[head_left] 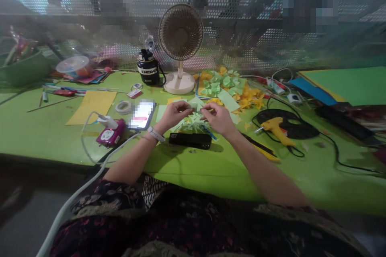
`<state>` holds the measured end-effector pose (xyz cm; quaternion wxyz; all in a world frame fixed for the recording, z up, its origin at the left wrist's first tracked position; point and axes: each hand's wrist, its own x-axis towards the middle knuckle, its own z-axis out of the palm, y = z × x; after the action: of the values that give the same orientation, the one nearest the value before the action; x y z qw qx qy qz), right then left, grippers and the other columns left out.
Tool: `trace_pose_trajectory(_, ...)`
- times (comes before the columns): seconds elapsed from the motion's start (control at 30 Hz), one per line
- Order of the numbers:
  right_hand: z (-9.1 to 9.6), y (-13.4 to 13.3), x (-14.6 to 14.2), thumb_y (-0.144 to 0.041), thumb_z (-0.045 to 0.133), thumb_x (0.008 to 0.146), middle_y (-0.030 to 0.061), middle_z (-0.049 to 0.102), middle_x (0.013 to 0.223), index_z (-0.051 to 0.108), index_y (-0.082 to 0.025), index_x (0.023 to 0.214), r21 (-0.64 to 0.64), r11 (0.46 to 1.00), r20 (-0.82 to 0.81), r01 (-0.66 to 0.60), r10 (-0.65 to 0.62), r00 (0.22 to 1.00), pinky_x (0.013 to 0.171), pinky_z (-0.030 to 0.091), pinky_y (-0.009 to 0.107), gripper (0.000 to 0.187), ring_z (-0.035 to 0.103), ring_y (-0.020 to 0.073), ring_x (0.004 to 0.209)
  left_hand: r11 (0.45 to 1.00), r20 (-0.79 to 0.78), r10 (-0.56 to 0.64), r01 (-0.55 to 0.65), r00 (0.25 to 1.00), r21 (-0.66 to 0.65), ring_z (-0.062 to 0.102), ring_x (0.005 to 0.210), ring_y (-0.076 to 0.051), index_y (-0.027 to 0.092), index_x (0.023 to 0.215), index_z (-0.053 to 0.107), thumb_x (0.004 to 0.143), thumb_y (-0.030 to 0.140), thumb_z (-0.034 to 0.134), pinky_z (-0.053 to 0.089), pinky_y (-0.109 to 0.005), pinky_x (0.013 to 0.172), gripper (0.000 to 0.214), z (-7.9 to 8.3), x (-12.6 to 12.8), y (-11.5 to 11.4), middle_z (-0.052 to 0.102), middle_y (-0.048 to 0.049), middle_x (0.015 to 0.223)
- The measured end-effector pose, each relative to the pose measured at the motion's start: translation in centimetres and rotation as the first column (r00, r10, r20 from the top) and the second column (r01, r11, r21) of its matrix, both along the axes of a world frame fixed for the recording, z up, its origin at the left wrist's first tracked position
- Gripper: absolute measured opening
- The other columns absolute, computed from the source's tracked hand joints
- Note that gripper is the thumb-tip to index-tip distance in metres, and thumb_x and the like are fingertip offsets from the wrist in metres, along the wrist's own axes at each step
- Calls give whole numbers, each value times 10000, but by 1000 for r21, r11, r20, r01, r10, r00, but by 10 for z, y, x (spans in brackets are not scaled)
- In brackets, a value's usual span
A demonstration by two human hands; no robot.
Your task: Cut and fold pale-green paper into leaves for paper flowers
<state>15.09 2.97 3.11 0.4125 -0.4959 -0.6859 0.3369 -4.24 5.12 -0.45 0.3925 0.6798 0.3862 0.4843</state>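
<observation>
My left hand point(176, 114) and my right hand point(218, 117) face each other, fingertips pinched on a small piece of pale green paper point(197, 103) between them. Right below the fingers lies a heap of cut green paper pieces point(193, 122). A long black case-like object point(189, 141) sits in front of the heap, nearest my body. Behind my hands is a pile of folded green paper shapes point(221, 82), with yellow paper flowers point(249, 97) to its right. A pale green paper sheet point(228, 100) rests just beyond my right hand.
Left are a phone point(142, 114), tape roll point(123, 107), yellow sheet point(93, 106) and purple power adapter point(111, 133) with cables. A fan point(181, 34) and black bottle point(148, 68) stand behind. Right are a yellow glue gun point(276, 128), cutter knife point(262, 149) and coloured sheets point(346, 84).
</observation>
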Motion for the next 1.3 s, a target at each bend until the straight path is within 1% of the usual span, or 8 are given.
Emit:
trace_pose_trajectory(0.1,-3,4,2,-353,597,775,20,663,738,588,-204,760,-37,999,-33,3,-4,999,586,529,314,151,692,195,594,1000,-18,-16,16,1000,-15,665,700,-126,125,845,636,803,406,697,528,-250,657,290,2,-2,0,691,-61,781)
trace_pose_trajectory(0.23,-4,10,10,-364,584,784,26,668,700,586,-208,745,34,997,-10,75,-75,997,599,527,314,161,691,201,610,997,-155,53,-60,986,-38,664,675,-135,150,1168,603,800,376,708,522,-256,629,444,9,-10,1,691,-47,815)
trace_pose_trajectory(0.3,-6,14,15,-360,575,792,27,679,699,591,-211,744,94,989,34,114,-118,992,629,527,321,158,687,198,617,994,-375,111,-106,921,34,645,689,-139,165,1117,658,767,335,743,509,-263,648,398,8,-15,3,689,-49,825)
trace_pose_trajectory(0.4,-9,19,21,-348,572,801,25,693,701,601,-212,744,139,983,110,121,-137,985,664,523,328,151,684,193,619,993,-643,117,-94,756,70,620,695,-150,176,941,735,725,325,779,494,-280,662,266,2,-22,9,682,-66,862)
trace_pose_trajectory(0.53,-12,20,21,-347,569,818,28,713,719,616,-213,754,154,981,180,114,-141,974,670,512,326,156,680,194,641,993,-733,121,-73,669,96,607,707,-154,182,909,748,754,322,745,478,-276,663,209,-9,-23,13,676,-72,869)
trace_pose_trajectory(0.9,-14,17,18,-334,572,831,31,711,712,622,-214,752,150,984,190,93,-121,974,660,510,328,152,675,200,662,988,-600,153,-118,785,98,562,598,-156,194,757,749,698,271,747,448,-269,589,97,-27,-21,19,669,-51,710)
trace_pose_trajectory(1.13,-12,15,17,-343,553,836,40,706,717,621,-210,754,158,985,204,72,-104,973,657,502,332,170,669,202,661,988,-553,122,-154,824,-12,563,607,-169,164,712,749,705,176,737,469,-308,660,18,-24,-19,19,696,-70,716)
trace_pose_trajectory(1.3,-12,16,17,-342,560,835,32,699,701,616,-209,755,158,985,197,76,-107,975,675,501,334,164,673,199,653,985,-536,158,-169,829,29,560,612,-163,167,693,740,697,166,739,481,-300,676,4,-21,-19,16,679,-57,707)
